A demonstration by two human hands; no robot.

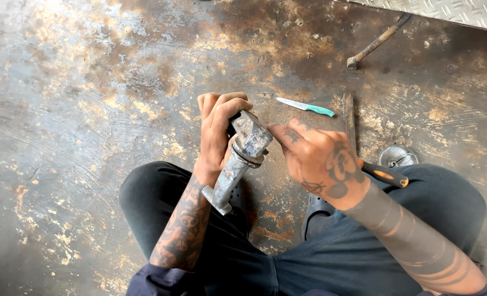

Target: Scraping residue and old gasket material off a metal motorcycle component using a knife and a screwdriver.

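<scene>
A heavy grey metal part [242, 156], with a blocky head and a long shank, is held tilted above the lap, near the middle of the scene. The left hand [217, 131] is clamped around the head from the left. The right hand [323, 159] is closed on an orange-and-black tool handle [385, 175], its fingertips [276, 131] touching the head's right side. Farther off, a small knife with a teal handle [308, 107] is seen lying on the stained metal floor [79, 109]. A hammer [376, 43] lies at the far right.
</scene>
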